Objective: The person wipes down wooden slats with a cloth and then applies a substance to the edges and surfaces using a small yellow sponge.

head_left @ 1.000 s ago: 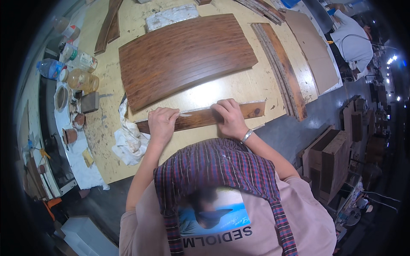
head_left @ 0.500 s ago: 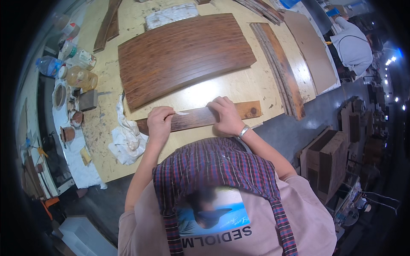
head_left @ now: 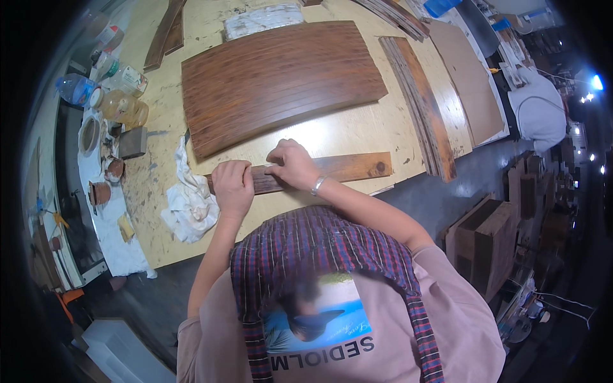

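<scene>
A narrow wooden board (head_left: 348, 167) lies on the table (head_left: 145, 223) near its front edge, its knotted right end free of either hand. With both hands gathered toward the left, that end could swing or slip if the pressing is uneven, perhaps knocking the large brown panel (head_left: 284, 83) beyond it; a cloth fold might also catch under the left end. The board runs beneath the left hand (head_left: 232, 186), whose fingers curl over its left part, though how firmly they grip I cannot tell. It passes under the right hand (head_left: 294, 165) too, thumb and fingers drawn close; whether they pinch anything is hidden. The crumpled white cloth (head_left: 191, 207) sits just left of the left hand, with bottles (head_left: 121, 107) farther off.
</scene>
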Demonstrator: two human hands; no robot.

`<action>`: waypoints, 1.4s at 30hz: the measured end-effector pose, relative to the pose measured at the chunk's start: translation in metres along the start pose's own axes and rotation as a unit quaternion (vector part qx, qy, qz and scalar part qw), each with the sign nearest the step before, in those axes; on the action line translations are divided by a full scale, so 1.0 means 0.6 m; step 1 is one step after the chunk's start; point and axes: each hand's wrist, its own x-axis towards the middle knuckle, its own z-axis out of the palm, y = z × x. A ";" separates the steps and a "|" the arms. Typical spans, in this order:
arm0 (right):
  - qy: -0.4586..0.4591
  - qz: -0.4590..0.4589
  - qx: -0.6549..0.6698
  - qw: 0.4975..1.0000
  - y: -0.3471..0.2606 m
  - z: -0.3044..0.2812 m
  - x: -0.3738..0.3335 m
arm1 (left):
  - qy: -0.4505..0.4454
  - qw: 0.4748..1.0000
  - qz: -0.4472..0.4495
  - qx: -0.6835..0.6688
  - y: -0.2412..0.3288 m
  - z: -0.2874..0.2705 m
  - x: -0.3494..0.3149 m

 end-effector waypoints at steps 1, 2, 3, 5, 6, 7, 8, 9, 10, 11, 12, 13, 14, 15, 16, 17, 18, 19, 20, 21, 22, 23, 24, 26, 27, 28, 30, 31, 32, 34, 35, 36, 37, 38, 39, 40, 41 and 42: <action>-0.005 0.012 0.001 1.000 0.000 0.005 0.003 | 0.002 1.000 0.005 0.006 -0.001 0.002 -0.001; -0.010 0.025 0.002 1.000 0.001 0.009 0.006 | 0.004 1.000 0.007 0.010 0.000 0.002 -0.001; -0.016 0.030 0.010 0.999 0.002 0.011 0.009 | 0.004 1.000 0.010 0.015 0.000 0.002 -0.001; -0.024 0.041 0.024 0.999 0.005 0.014 0.013 | 0.009 1.000 0.015 0.023 0.001 0.003 -0.001; -0.026 0.040 0.026 0.999 0.004 0.015 0.015 | 0.013 0.999 0.018 0.027 0.002 0.004 -0.002; -0.027 0.039 0.029 0.998 0.004 0.017 0.016 | 0.017 0.999 0.021 0.031 0.003 0.004 -0.003; -0.026 0.039 0.032 0.998 0.004 0.019 0.017 | 0.017 0.999 0.021 0.031 0.003 0.004 -0.002; -0.019 0.036 0.035 0.999 0.005 0.020 0.017 | 0.016 0.999 0.020 0.030 0.003 0.004 -0.003; -0.011 0.033 0.037 0.999 0.006 0.022 0.016 | 0.015 0.999 0.020 0.030 0.004 0.005 -0.002; -0.004 0.030 0.041 0.999 0.007 0.022 0.016 | 0.015 0.999 0.020 0.030 0.004 0.004 -0.002; -0.012 0.037 0.037 0.999 0.008 0.022 0.016 | 0.014 0.999 0.021 0.031 0.004 0.004 -0.001; -0.020 0.044 0.033 0.998 0.009 0.021 0.015 | 0.014 0.999 0.022 0.031 0.005 0.005 0.000; -0.029 0.050 0.029 0.998 0.001 0.015 0.019 | 0.012 0.999 0.018 0.033 0.005 0.003 0.000; 0.001 0.010 -0.013 1.000 -0.006 0.007 0.016 | 0.009 0.999 0.015 0.035 0.006 0.002 -0.001; 0.031 -0.029 -0.055 0.998 -0.013 -0.006 0.008 | 0.007 0.999 0.012 0.036 0.006 0.001 -0.001; 0.062 -0.068 -0.100 0.991 -0.023 -0.024 0.007 | 0.008 0.999 0.015 0.037 0.005 0.002 0.003; 0.092 -0.089 -0.147 0.981 -0.027 -0.037 0.010 | 0.008 0.999 0.016 0.038 0.006 0.002 0.001; 0.122 -0.110 -0.194 0.967 -0.028 -0.052 0.020 | 0.007 0.999 0.017 0.039 0.006 0.003 -0.001; 0.153 -0.129 -0.242 0.949 -0.026 -0.065 0.027 | 0.005 0.999 0.016 0.038 0.007 0.003 -0.001; 0.106 -0.092 -0.228 0.964 0.000 -0.062 0.026 | 0.004 0.999 0.014 0.036 0.006 0.003 -0.001; 0.100 -0.098 -0.227 0.964 0.012 -0.061 0.014 | 0.002 0.999 0.012 0.034 0.007 0.003 -0.002; 0.095 -0.108 -0.224 0.964 0.014 -0.061 0.004 | 0.003 0.999 0.010 0.035 0.007 0.001 -0.003; 0.090 -0.117 -0.221 0.964 0.016 -0.061 -0.003 | 0.010 0.999 0.017 0.037 0.006 0.002 0.000; 0.092 -0.117 -0.212 0.966 0.019 -0.059 -0.011 | 0.022 0.998 0.028 0.042 0.007 0.002 0.002; 0.098 -0.117 -0.209 0.966 0.022 -0.055 -0.015 | 0.022 0.999 0.029 0.041 0.009 0.002 0.002; 0.104 -0.117 -0.207 0.966 0.024 -0.052 -0.020 | 0.021 0.999 0.029 0.041 0.011 0.001 0.003; 0.115 -0.125 -0.199 0.965 0.019 -0.051 -0.026 | 0.019 0.999 0.025 0.042 0.010 -0.001 0.003; 0.121 -0.129 -0.195 0.965 0.017 -0.051 -0.030 | 0.016 0.999 0.022 0.043 0.009 0.000 0.001; 0.114 -0.126 -0.189 0.967 0.017 -0.051 -0.035 | 0.013 0.999 0.020 0.043 0.009 0.001 0.001; 0.101 -0.120 -0.176 0.972 0.019 -0.049 -0.044 | 0.010 0.999 0.014 0.050 0.006 0.001 -0.002; 0.103 -0.123 -0.174 0.972 0.018 -0.050 -0.046 | 0.008 0.998 0.010 0.054 0.007 0.002 -0.003; 0.106 -0.125 -0.172 0.971 0.016 -0.050 -0.047 | 0.008 0.998 0.010 0.054 0.006 0.003 -0.004; 0.108 -0.128 -0.170 0.971 0.014 -0.051 -0.048 | 0.009 0.998 0.010 0.054 0.006 0.003 -0.004; 0.115 -0.127 -0.172 0.970 0.011 -0.051 -0.047 | 0.009 0.998 0.011 0.055 0.006 0.002 -0.003; 0.121 -0.126 -0.174 0.969 0.009 -0.051 -0.047 | 0.012 0.998 0.010 0.053 0.006 0.002 -0.003; 0.127 -0.126 -0.176 0.968 0.007 -0.051 -0.047 | 0.015 0.999 0.009 0.051 0.007 0.002 -0.005; 0.132 -0.126 -0.180 0.967 0.008 -0.051 -0.046 | 0.018 0.999 0.010 0.048 0.007 0.003 -0.004; 0.136 -0.126 -0.183 0.966 0.008 -0.051 -0.045 | 0.019 0.999 0.011 0.048 0.007 0.002 -0.003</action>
